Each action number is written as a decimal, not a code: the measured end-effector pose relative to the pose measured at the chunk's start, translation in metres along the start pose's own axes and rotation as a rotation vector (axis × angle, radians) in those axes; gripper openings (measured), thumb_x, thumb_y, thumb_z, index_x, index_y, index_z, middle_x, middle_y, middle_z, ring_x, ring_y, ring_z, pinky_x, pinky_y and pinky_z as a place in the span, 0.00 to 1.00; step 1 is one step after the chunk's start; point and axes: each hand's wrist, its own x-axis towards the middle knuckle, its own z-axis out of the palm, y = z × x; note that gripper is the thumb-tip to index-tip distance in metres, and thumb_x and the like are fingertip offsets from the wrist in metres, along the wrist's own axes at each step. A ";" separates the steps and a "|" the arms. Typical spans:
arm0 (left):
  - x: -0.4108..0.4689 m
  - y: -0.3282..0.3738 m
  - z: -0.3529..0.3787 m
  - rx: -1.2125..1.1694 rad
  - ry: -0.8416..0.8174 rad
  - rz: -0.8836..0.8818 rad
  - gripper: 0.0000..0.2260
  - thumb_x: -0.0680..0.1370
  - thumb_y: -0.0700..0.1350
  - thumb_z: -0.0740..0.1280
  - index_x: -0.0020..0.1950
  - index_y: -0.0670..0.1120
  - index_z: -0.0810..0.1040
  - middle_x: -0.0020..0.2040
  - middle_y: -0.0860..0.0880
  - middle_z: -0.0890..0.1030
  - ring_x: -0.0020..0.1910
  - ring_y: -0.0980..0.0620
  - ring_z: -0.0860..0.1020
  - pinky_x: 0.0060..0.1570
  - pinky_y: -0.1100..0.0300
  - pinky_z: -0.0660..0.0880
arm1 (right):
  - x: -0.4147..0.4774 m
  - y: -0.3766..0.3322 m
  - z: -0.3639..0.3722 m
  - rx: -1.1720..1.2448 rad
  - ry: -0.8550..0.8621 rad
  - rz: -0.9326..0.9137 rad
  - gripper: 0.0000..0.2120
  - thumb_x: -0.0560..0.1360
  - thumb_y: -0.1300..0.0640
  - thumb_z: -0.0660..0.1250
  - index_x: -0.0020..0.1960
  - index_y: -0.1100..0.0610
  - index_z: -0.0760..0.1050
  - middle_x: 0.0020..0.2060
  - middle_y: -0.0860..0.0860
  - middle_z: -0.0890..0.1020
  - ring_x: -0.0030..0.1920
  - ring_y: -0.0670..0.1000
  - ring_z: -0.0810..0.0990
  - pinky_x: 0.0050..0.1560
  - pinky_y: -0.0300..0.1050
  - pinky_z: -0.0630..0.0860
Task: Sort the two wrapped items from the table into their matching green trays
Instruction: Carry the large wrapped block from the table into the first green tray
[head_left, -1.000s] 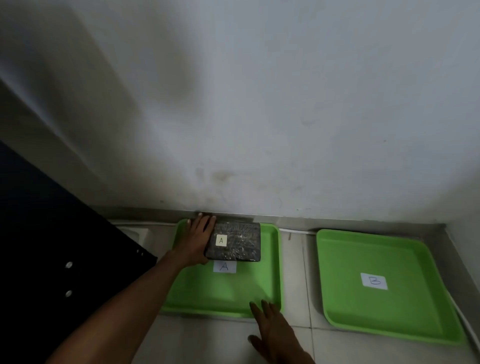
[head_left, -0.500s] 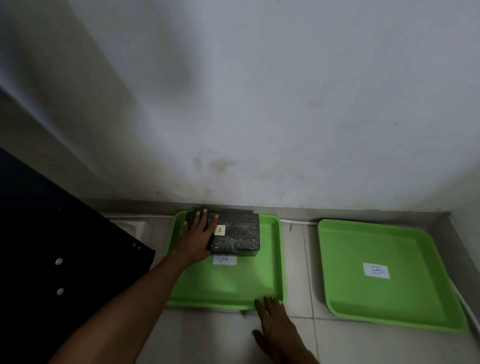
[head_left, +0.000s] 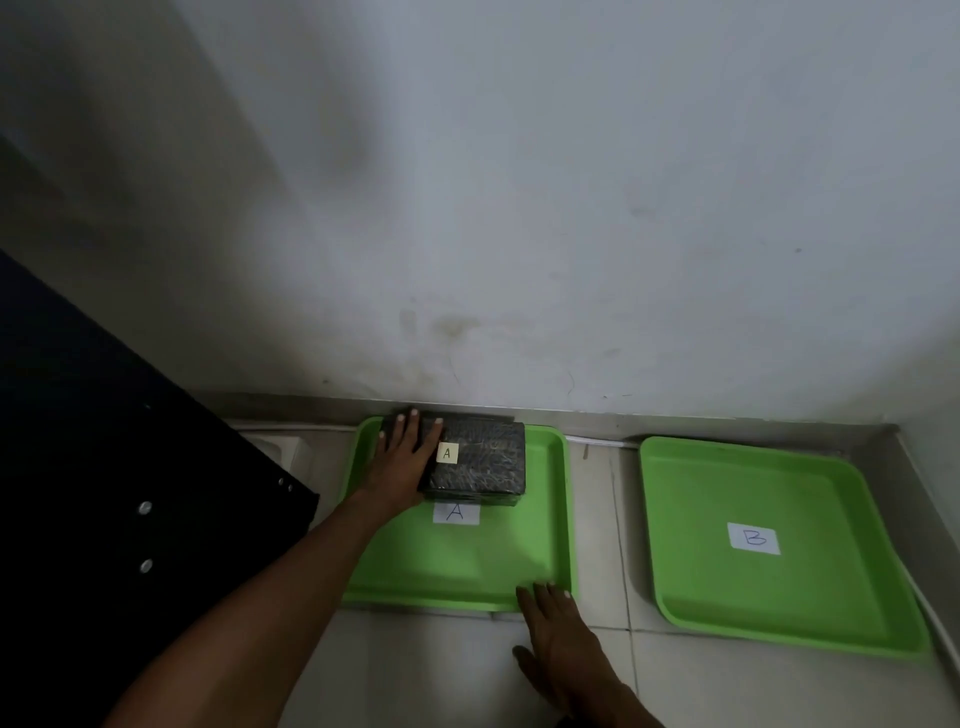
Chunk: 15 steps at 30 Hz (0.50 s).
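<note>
dark cabinet (head_left: 104, 467): far left, two small round studs on its face, blocks the floor behind it
left hand (head_left: 402, 462): flat, fingers spread over the left end of the A parcel (head_left: 480, 460); palm rests on top, no closed grip seen
A parcel: dark, film-wrapped, yellow "A" tag; sits at the far end of tray A (head_left: 563, 519), against the back rim, above the tray's own paper "A" label
step: placing first item, looks set down, release pending
right hand (head_left: 558, 634): open, empty, fingertips touching the near rim of tray A, probably steadying it
tray B (head_left: 675, 597): right of tray A, apart from it, holds only a paper "B" label
second item: not in view
next: lift left hand clear without dragging the parcel, then find the B item
surface: pale floor tiles (head_left: 441, 670), trays flat on them
room: stained white wall (head_left: 519, 208) just behind, metal skirting at its foot, corner at right
</note>
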 end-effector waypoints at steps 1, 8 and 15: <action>-0.004 0.001 -0.003 0.017 0.002 -0.005 0.51 0.73 0.43 0.75 0.80 0.46 0.38 0.80 0.37 0.37 0.78 0.35 0.39 0.76 0.39 0.48 | -0.001 0.000 -0.004 -0.007 0.009 -0.004 0.34 0.81 0.47 0.58 0.79 0.57 0.45 0.79 0.60 0.51 0.79 0.60 0.47 0.78 0.52 0.45; -0.048 0.024 -0.045 0.018 0.048 0.027 0.43 0.77 0.44 0.69 0.80 0.42 0.41 0.80 0.37 0.41 0.79 0.37 0.40 0.78 0.41 0.47 | -0.018 -0.025 -0.066 -0.060 0.203 -0.018 0.34 0.81 0.48 0.60 0.79 0.58 0.46 0.78 0.62 0.55 0.78 0.62 0.51 0.79 0.56 0.48; -0.123 0.059 -0.087 0.056 0.152 0.102 0.38 0.78 0.41 0.65 0.80 0.43 0.44 0.80 0.38 0.44 0.80 0.39 0.43 0.78 0.41 0.46 | -0.071 -0.063 -0.138 -0.095 0.369 0.029 0.32 0.81 0.48 0.59 0.78 0.57 0.49 0.78 0.60 0.56 0.78 0.61 0.53 0.79 0.58 0.51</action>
